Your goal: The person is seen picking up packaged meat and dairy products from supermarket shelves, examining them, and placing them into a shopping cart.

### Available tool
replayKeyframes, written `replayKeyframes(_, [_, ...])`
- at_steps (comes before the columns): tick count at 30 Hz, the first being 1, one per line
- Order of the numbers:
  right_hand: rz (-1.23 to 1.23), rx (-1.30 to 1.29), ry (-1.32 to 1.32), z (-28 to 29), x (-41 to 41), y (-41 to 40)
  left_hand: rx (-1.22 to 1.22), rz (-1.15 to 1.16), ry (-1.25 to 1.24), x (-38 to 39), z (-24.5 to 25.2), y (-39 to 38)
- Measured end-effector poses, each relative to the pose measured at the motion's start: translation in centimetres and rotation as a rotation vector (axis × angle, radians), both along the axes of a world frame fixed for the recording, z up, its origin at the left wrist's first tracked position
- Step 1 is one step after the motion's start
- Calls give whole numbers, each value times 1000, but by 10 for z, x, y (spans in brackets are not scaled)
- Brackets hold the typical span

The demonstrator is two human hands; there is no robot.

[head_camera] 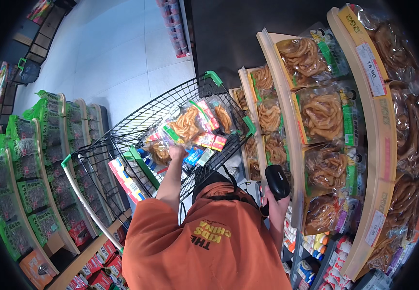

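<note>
My left hand (176, 152) reaches down into a black wire shopping cart (158, 105) with green corners. It touches the clear-wrapped food packs there, its fingers partly hidden. Just beyond it lies a clear pack of light brown strip-shaped food (187, 123); another clear pack (158, 152) is to its left. A blue packet (194, 155) and a red and white box (218, 143) lie to its right. My right hand (277, 204) holds a glossy black rounded object (277, 181) upright, outside the cart beside the right-hand shelves.
Tiered shelves (379, 137) of clear-bagged brown food stand close on the right. On the left, a rack (39, 152) holds green-topped packets. The cart's pale curved handle (90, 206) is at lower left. Tiled floor (118, 54) lies beyond the cart, beside a stack of packaged goods (173, 25).
</note>
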State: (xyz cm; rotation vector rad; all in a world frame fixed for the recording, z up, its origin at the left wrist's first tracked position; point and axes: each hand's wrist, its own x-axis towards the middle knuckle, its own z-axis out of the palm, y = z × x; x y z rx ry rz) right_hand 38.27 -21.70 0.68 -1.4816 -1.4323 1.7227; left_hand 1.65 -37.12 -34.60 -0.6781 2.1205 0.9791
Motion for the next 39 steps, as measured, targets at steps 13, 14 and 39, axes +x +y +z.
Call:
replayKeyframes(13, [98,25,87,8,-1,5,344,-470,1074,14,300,51])
replayKeyframes(14, [140,7,91,12,-1,8,483,-431,1095,9,304,53])
replayKeyframes(39, [16,289,96,36,1,-2,829,-540,580,83,360,125])
